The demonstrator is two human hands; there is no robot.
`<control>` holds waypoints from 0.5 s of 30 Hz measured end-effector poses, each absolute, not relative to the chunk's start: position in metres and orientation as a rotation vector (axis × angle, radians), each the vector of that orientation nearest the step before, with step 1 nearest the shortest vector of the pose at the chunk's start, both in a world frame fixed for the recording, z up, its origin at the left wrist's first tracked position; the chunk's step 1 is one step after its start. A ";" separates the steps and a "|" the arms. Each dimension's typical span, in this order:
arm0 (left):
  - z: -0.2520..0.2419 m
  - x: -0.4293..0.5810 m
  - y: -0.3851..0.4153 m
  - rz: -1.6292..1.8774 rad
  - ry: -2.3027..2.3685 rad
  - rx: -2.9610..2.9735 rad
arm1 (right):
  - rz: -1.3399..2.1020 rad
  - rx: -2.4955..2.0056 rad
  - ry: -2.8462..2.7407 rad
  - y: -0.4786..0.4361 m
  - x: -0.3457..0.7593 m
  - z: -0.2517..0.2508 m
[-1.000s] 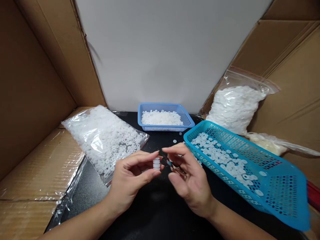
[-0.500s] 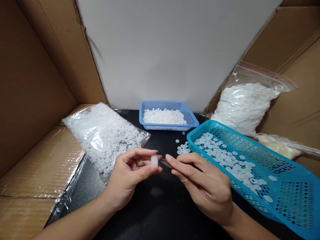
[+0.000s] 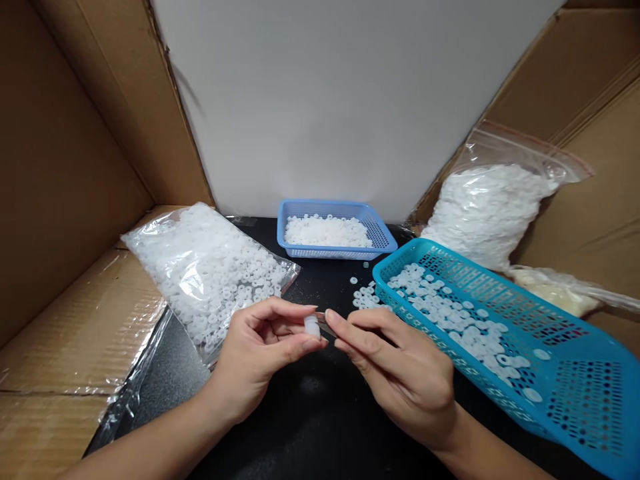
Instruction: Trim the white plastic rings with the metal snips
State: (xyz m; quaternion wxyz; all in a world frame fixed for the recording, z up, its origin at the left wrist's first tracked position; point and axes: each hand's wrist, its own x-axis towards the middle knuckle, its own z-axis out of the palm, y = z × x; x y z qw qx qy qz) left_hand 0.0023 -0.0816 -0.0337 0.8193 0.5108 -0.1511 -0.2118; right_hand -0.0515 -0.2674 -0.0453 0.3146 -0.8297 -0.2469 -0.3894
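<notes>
At 3 o'clock we see the teal basket (image 3: pixel 575 393), tilted, with white rings (image 3: pixel 450 313) scattered inside. At 12 the blue basket (image 3: pixel 330 253) holds a heap of them. Clear bags of rings lie at 10, the left bag (image 3: pixel 210 273), and at 2, the right bag (image 3: pixel 490 207). At centre our left hand (image 3: pixel 260 353) pinches a short ring stack (image 3: pixel 312 326) between thumb and forefinger. Our right hand (image 3: pixel 400 373) grips a thin tool (image 3: pixel 325 325) that touches the stack. A black mat (image 3: pixel 310 420) lies beneath, with cardboard (image 3: pixel 65 167) on both sides and a white board (image 3: pixel 325 100) behind.

Small white ring stack (image 3: pixel 312 326), seemingly upright.
</notes>
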 end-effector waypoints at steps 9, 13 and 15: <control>-0.032 0.002 -0.083 -0.427 -0.303 1.078 | -1.056 -2.193 -0.654 -0.267 -0.050 -0.045; -0.032 0.003 -0.083 -0.432 -0.313 1.084 | -1.090 -2.220 -0.657 -0.266 -0.050 -0.045; -0.032 0.003 -0.083 -0.430 -0.313 1.089 | -1.105 -2.236 -0.663 -0.267 -0.051 -0.045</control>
